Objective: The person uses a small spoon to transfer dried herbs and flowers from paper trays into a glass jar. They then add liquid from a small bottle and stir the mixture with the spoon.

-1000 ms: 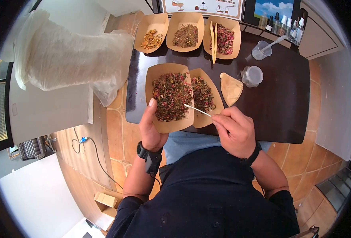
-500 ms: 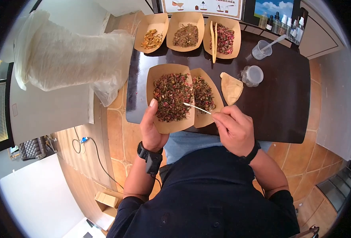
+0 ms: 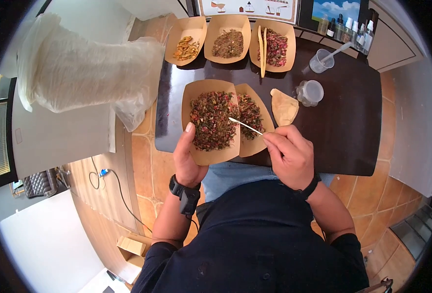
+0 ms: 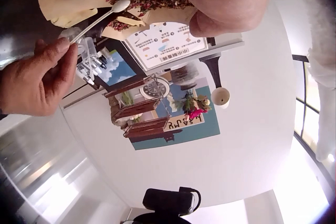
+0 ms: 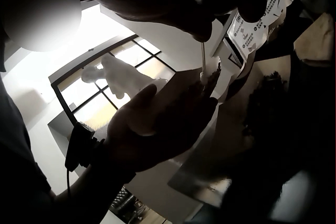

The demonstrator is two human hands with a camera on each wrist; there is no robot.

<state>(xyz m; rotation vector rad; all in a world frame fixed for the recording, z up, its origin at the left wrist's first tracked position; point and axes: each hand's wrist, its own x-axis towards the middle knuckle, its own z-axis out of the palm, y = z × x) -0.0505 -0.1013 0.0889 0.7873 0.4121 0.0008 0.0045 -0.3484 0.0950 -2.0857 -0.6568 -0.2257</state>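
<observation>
In the head view the left hand [image 3: 188, 158] grips a brown paper tray [image 3: 204, 155] of mixed dried petals and leaves [image 3: 211, 119], thumb over its near left edge. The right hand [image 3: 292, 155] pinches a thin white stick [image 3: 249, 128] with a small scoop-like end, which is over the right part of the mix. Behind the held tray, partly covered by it, stands a second paper tray [image 3: 261, 146] with a similar mix. The left wrist view shows the stick [image 4: 100, 24] between the right hand's [image 4: 39, 79] thumb and fingers.
Three paper trays with yellow pieces [image 3: 186, 48], brown bits [image 3: 228, 44] and pink petals [image 3: 277, 48] line the table's far side, wooden tongs [image 3: 262, 51] on the last. Right of centre are a folded tan piece [image 3: 285, 108], a lidded jar [image 3: 311, 93] and a plastic cup [image 3: 320, 62].
The stick's end has moved slightly away from the body over the mix, and its held end has shifted a little right. The left hand and its tray have barely moved.
</observation>
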